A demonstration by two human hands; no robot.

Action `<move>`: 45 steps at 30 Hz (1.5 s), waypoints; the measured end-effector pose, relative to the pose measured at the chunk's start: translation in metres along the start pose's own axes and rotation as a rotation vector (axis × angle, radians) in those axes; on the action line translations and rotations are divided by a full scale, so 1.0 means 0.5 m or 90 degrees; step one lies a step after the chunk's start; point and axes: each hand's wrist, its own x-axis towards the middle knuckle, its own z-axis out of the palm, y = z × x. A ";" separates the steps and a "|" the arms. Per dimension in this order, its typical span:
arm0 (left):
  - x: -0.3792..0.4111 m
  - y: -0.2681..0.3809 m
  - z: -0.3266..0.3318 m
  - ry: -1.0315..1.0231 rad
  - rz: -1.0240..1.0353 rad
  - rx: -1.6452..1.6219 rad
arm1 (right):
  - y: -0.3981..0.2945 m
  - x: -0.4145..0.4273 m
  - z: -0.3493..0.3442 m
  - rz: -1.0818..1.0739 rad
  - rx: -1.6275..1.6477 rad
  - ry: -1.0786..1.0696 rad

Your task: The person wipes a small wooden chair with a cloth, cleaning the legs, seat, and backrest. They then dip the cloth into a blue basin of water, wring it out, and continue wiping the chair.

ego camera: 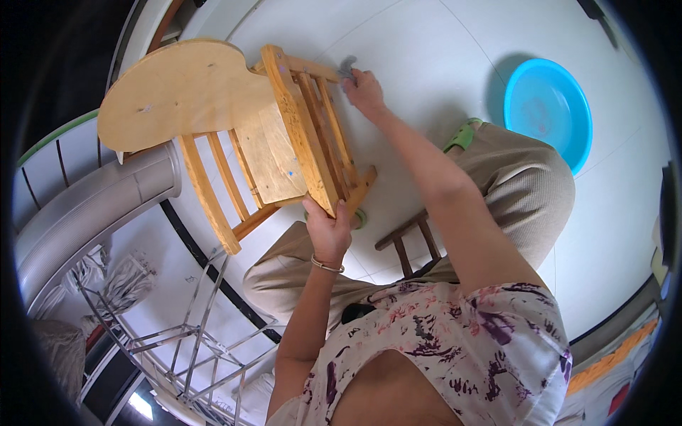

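In front of me stands a light wooden child's chair with slatted sides and a rounded wooden tray board. My left hand grips the near end of its thick right-hand side rail, thumb on the top edge. Out at the far end of the same side, my right hand pinches a crumpled grey cloth. The cloth is beside the end of a crossbar; whether it touches the wood is hard to tell. A few small marks, one of them blue, show on the seat panel.
On the tiled floor to the right sits a bright blue plastic basin. A dark wooden stool is partly visible beneath me. Thin metal rack bars rise at lower left, near a large grey curved tube. My green shoe is by the basin.
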 end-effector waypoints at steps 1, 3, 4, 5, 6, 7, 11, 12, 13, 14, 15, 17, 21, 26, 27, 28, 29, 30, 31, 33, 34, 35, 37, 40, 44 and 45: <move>0.001 0.005 0.000 0.001 0.005 0.021 | -0.012 0.001 0.011 0.003 0.050 -0.027; 0.003 0.013 0.002 0.004 0.008 0.029 | -0.033 -0.001 0.031 0.008 0.149 -0.087; 0.004 0.016 0.003 0.004 0.007 0.015 | -0.040 0.003 0.037 0.049 0.122 -0.127; 0.005 0.017 0.002 0.005 0.006 0.002 | -0.046 0.011 0.042 0.089 0.095 -0.167; 0.005 0.016 0.002 0.007 0.009 0.011 | -0.057 0.016 0.045 0.127 0.066 -0.210; 0.005 0.015 0.000 0.010 0.011 0.021 | -0.065 0.015 0.047 0.125 0.061 -0.188; 0.002 -0.003 -0.001 -0.011 -0.027 0.043 | -0.078 0.018 0.078 0.129 0.019 -0.050; 0.001 -0.001 -0.003 -0.015 -0.035 0.032 | -0.083 0.019 0.088 0.132 0.004 -0.009; 0.001 0.005 -0.004 -0.018 -0.042 0.021 | -0.084 0.024 0.094 0.149 -0.019 -0.024; 0.002 0.008 -0.004 -0.022 -0.050 0.011 | -0.085 0.031 0.100 0.166 -0.041 -0.038; 0.002 0.007 -0.004 -0.020 -0.043 0.004 | -0.084 0.035 0.105 0.184 -0.065 -0.054; 0.003 0.005 -0.003 -0.016 -0.031 -0.009 | -0.081 0.046 0.115 0.161 -0.090 -0.098; 0.004 0.014 -0.001 -0.009 -0.019 -0.013 | -0.065 0.069 0.122 0.096 -0.128 -0.184; 0.003 0.008 -0.005 -0.021 -0.022 0.019 | -0.049 0.074 0.114 0.056 -0.097 -0.184; 0.003 0.008 -0.005 -0.020 -0.024 0.008 | -0.046 0.077 0.109 0.050 -0.084 -0.208; 0.003 0.005 -0.005 -0.020 -0.026 -0.003 | -0.044 0.076 0.107 0.078 -0.036 -0.204; 0.002 0.003 -0.005 -0.020 -0.028 -0.013 | -0.043 0.073 0.105 0.105 0.012 -0.201; 0.002 0.002 -0.005 -0.024 -0.028 -0.016 | -0.033 0.073 0.105 0.133 0.059 -0.193; 0.001 0.001 -0.005 -0.029 -0.029 -0.019 | -0.017 0.071 0.106 0.220 0.148 -0.157; 0.001 0.009 -0.005 -0.025 -0.022 -0.024 | 0.025 0.061 0.111 0.391 0.325 -0.080; 0.005 0.020 -0.003 -0.016 -0.012 -0.026 | 0.051 0.053 0.112 0.402 0.387 -0.065; 0.009 0.027 0.000 -0.008 -0.002 -0.028 | 0.078 0.042 0.112 0.411 0.449 -0.050; 0.007 0.009 0.000 -0.010 0.001 -0.019 | 0.090 0.017 0.108 0.427 0.580 -0.032; 0.005 0.009 -0.002 -0.016 -0.009 -0.024 | 0.063 -0.009 0.091 0.420 0.697 -0.035; 0.004 0.015 -0.005 -0.019 -0.024 -0.005 | -0.049 -0.002 0.064 0.228 0.451 -0.110; 0.005 0.016 -0.004 -0.021 -0.025 -0.005 | -0.059 0.004 0.068 0.144 0.354 -0.127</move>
